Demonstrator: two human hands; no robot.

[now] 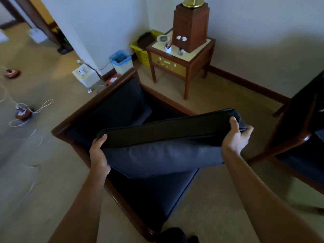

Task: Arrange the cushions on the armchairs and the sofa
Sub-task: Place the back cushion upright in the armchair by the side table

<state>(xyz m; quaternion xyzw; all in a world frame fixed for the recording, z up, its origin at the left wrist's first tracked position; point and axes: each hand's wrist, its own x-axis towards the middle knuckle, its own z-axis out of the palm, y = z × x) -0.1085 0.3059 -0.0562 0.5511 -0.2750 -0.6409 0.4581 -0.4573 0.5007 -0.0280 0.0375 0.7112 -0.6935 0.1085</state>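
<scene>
A wooden side table (182, 67) stands in the corner of a carpeted room, carrying a tall wooden lamp base (191, 27) toward its back edge and a small white cup (168, 48) near its front left corner. A yellow plastic basket (142, 51) sits on the floor just beside the table, against the wall. A blue-lined bin (121, 62) stands near the wall's corner, with white cords (31, 109) trailing across the carpet (43, 155) at left.

Plain dark navy cushion (163, 155) with a black side band; navy seat on a dark brown wooden armchair (73, 118); beige carpet (43, 163); yellow basket (142, 53); reddish-brown side table (192, 67) with cream top
</scene>
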